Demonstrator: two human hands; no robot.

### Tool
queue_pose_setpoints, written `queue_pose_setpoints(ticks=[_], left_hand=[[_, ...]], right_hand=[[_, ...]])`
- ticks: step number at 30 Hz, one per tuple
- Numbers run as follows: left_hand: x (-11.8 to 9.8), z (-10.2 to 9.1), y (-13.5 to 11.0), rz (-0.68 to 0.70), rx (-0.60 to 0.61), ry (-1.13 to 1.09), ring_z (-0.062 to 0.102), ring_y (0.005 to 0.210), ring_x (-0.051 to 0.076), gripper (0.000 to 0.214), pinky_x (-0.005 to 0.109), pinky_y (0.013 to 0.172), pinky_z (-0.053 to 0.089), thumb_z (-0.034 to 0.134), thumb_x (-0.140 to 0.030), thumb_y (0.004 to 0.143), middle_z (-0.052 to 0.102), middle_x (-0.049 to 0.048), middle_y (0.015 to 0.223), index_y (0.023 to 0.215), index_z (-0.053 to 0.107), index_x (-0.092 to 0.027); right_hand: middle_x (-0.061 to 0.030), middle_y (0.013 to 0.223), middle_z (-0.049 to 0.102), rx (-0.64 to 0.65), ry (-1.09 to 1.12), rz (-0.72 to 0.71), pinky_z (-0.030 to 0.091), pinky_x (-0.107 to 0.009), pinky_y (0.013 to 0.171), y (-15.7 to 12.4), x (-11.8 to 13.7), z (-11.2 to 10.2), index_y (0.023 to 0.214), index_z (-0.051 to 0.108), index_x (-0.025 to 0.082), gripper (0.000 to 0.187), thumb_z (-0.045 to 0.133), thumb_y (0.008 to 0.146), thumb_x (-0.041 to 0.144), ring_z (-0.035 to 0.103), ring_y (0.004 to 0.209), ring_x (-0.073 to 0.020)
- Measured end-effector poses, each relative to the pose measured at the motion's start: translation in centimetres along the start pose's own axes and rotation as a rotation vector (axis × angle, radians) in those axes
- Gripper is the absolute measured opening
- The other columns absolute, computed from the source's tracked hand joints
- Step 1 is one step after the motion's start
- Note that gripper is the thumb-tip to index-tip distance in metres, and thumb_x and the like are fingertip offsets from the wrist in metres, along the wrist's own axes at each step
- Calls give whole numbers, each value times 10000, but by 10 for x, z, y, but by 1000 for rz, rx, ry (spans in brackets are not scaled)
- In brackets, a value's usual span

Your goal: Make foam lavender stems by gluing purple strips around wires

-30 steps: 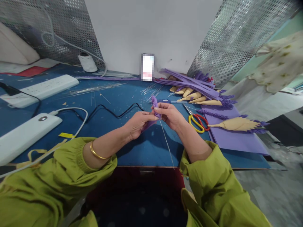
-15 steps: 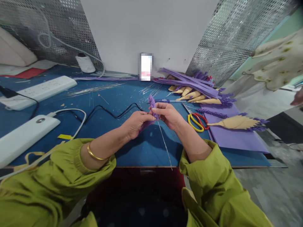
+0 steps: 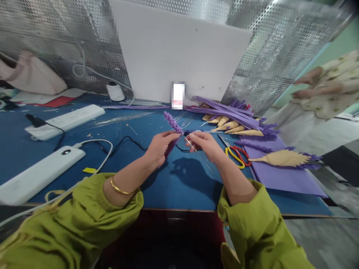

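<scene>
Blue worktop point(image 3: 179, 186), perforated metal panels point(image 3: 269, 56) behind. Left hand point(image 3: 161, 147) fingers pinch purple sprig point(image 3: 171, 122); right hand point(image 3: 206, 144) pinches its wire point(image 3: 190, 143).

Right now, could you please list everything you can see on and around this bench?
table: one, blue, under everything
board: one, white, at the back
mesh: silver, either side of the board
power strips: two, white, left
cables: one black, one white, left of centre
wires: a bundle, silvery, back, left of centre
scissors: one, yellow and red handles, right of the hands
sheets: purple, right
wrapped sprigs: several, tan and purple, back right
other person's hand: one, far right
sprig: one, purple on wire, held by both hands
left hand: gold bangle, green sleeve
right hand: green sleeve, pinching the wire
</scene>
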State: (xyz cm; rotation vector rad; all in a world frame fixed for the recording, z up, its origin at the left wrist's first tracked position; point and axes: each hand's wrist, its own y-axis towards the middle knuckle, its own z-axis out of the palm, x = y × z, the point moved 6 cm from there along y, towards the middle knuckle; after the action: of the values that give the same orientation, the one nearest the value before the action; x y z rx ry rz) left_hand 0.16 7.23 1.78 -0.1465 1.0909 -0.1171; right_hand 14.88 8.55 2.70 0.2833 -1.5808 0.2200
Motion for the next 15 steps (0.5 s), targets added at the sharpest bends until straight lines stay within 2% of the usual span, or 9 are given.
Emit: queue_pose_setpoints(ticks=[2, 5, 10, 15], left_hand=[[-1, -2, 2, 8, -11, 8, 589, 591, 117, 294, 237, 593, 457, 838, -215, 519, 685, 4, 661, 763, 693, -137], [0, -1, 2, -37, 26, 19, 569, 547, 113, 323, 236, 551, 445, 851, -237, 511, 672, 2, 626, 775, 699, -127], [1, -2, 2, -34, 56, 24, 515, 483, 90, 330, 228, 515, 422, 869, -275, 515, 624, -21, 552, 744, 688, -121], [4, -6, 5, -10, 25, 67, 583, 537, 139, 330, 263, 554, 454, 864, -302, 507, 667, 25, 607, 721, 686, -124]], right_hand=[[-7, 616, 651, 36, -52, -19, 368, -221, 439, -2, 1, 5, 751, 662, 155, 350, 720, 699, 496, 496, 424, -78], [12, 561, 632, 10, -90, -53, 331, -215, 400, -3, 2, 9, 718, 643, 158, 267, 703, 698, 417, 439, 366, -64], [16, 538, 624, -7, -139, -61, 312, -209, 383, -2, 0, 11, 703, 637, 160, 216, 674, 703, 373, 439, 349, -67], [12, 542, 628, 14, -153, -55, 333, -218, 384, -2, -2, 14, 694, 639, 166, 207, 678, 709, 369, 453, 355, -77]])
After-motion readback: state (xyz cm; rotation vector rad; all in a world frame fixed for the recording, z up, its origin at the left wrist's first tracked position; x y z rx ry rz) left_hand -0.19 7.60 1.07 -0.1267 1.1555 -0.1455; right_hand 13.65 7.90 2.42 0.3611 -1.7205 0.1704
